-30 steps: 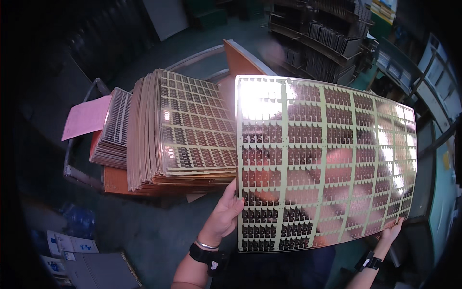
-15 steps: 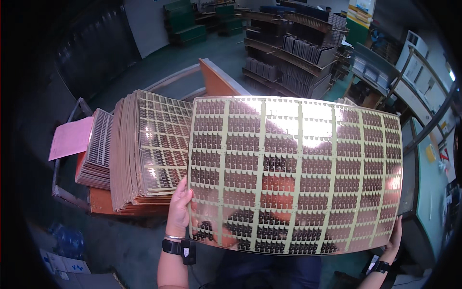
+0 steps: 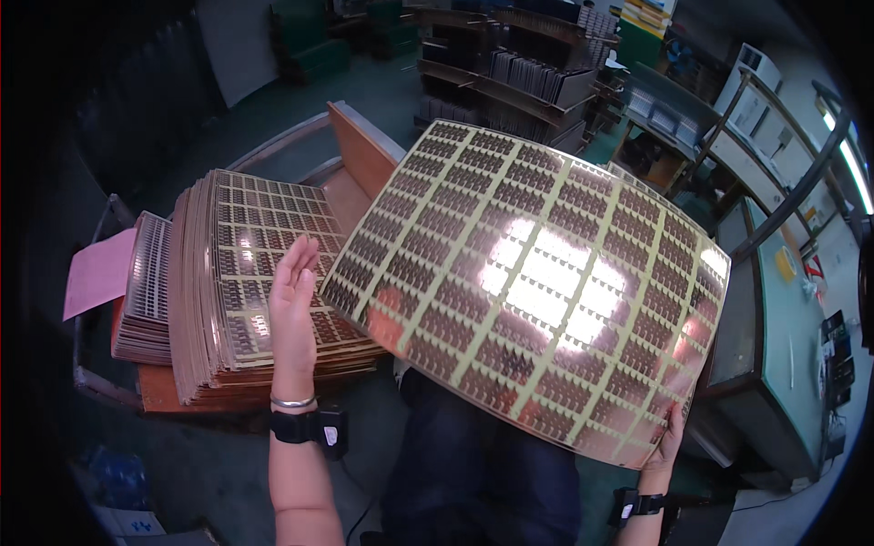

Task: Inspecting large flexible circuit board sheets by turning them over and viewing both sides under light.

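A large circuit board panel point(image 3: 446, 278), coppery with green-yellow gridlines and a bright glare, hangs tilted in front of me. My right hand point(image 3: 671, 437) grips its lower right edge, with part of the fingers hidden by the panel. Off the panel's left edge, my left hand point(image 3: 296, 287) is raised with its fingers extended and nothing in them. Behind that hand a thick stack of similar panels point(image 3: 196, 282) leans on a wooden-based cart. Farther left stands a second, smaller stack point(image 3: 150, 287) with a pink sheet point(image 3: 98, 271) on it.
An orange-brown board point(image 3: 364, 150) rises behind the stack at the cart's metal frame. Racks of dark panels point(image 3: 523, 68) stand at the back. On the right is a green-topped workbench point(image 3: 787, 318) with a yellow tape roll point(image 3: 785, 265). A blue plastic item point(image 3: 118, 478) lies lower left.
My left hand has let go of the panel's left edge and moved left and up. The panel has tilted, its left side rising, while my right hand keeps hold and shifts left.
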### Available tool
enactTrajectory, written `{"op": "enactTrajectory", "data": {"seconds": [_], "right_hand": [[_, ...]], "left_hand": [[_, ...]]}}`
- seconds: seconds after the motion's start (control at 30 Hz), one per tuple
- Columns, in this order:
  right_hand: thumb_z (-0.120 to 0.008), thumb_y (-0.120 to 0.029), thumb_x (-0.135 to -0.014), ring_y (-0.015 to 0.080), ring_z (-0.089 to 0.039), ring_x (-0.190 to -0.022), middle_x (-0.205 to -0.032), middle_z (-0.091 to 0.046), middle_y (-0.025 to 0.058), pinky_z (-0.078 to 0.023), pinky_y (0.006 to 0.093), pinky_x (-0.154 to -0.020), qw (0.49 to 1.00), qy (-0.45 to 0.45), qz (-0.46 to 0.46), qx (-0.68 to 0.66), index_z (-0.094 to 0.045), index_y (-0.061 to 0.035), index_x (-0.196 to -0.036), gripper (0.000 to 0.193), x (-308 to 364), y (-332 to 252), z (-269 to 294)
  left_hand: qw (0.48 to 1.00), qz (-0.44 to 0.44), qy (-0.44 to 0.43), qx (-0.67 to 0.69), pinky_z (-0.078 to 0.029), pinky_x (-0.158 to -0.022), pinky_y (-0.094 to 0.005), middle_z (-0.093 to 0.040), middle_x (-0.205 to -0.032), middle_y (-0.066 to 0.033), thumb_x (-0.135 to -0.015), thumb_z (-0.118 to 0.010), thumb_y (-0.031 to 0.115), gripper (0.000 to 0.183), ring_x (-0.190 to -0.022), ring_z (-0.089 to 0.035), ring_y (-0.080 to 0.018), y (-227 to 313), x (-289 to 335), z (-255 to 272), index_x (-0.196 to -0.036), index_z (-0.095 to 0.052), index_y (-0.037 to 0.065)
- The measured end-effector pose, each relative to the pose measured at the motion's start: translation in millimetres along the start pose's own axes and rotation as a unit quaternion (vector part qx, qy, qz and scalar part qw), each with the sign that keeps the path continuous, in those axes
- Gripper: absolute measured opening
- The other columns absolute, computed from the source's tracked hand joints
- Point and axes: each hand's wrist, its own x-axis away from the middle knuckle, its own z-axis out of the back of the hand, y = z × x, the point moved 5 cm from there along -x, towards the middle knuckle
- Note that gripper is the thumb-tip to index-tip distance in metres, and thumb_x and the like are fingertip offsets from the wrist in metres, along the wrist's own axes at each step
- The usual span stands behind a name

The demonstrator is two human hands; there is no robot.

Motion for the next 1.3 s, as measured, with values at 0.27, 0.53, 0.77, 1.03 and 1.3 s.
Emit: {"op": "enactTrajectory", "data": {"seconds": [0.27,0.53,0.77,1.03,1.3], "right_hand": [[-0.046,-0.026,-0.091,0.021,-0.055,-0.099,-0.115,-0.052,0.0099,-0.047,0.0359,-0.085,0.997,-0.037,-0.06,-0.026,-0.041,-0.0041,-0.121,0.038,11.5,82.4,-102.0],[-0.046,-0.02,-0.091,0.0222,-0.054,-0.102,-0.113,-0.054,0.0114,-0.044,0.0369,-0.089,0.995,-0.048,-0.093,-0.004,-0.045,0.0,-0.115,0.031,32.9,105.3,-145.1],[-0.033,-0.028,-0.095,0.0268,-0.049,-0.111,-0.122,-0.049,0.0145,-0.041,0.0403,-0.094,0.994,-0.048,0.019,-0.095,-0.043,0.0006,-0.12,0.039,-24.2,50.6,-87.8],[-0.035,-0.028,-0.094,0.0252,-0.05,-0.11,-0.124,-0.047,0.018,-0.042,0.0379,-0.092,0.995,-0.044,-0.084,0.005,-0.032,-0.0047,-0.132,0.044,-21.4,48.1,-94.1],[-0.05,-0.005,-0.087,0.016,-0.059,-0.093,-0.11,-0.057,0.0145,-0.05,0.026,-0.079,0.985,-0.034,-0.041,0.162,-0.045,0.0024,-0.121,0.036,-11.3,46.0,-116.3]], "left_hand": [[0.932,0.249,-0.036,0.259,-0.032,-0.098,-0.0348,-0.037,-0.129,-0.0101,-0.091,-0.045,0.015,0.049,-0.116,-0.04,-0.0201,-89.4,124.0,-96.0,-0.133,-0.022,0.005],[0.796,0.402,-0.131,0.433,-0.04,-0.093,-0.0329,-0.05,-0.114,-0.0064,-0.089,-0.048,0.008,0.035,-0.105,-0.05,-0.0162,-79.4,173.4,-141.1,-0.122,-0.039,0.005],[0.843,0.395,-0.058,0.36,-0.046,-0.086,-0.0314,-0.055,-0.108,-0.0057,-0.089,-0.048,0.013,0.03,-0.096,-0.056,-0.0155,-93.9,163.9,-50.0,-0.118,-0.044,0.004],[0.889,0.379,0.098,0.239,-0.048,-0.069,-0.0205,-0.058,-0.086,0.0028,-0.092,-0.045,0.018,0.016,-0.076,-0.057,-0.0062,-106.4,154.5,29.8,-0.098,-0.054,0.005],[0.932,0.327,0.063,0.146,-0.043,-0.072,-0.0193,-0.056,-0.086,0.0019,-0.091,-0.048,0.016,0.015,-0.078,-0.053,-0.0049,-101.7,141.6,40.5,-0.097,-0.055,0.004]]}}
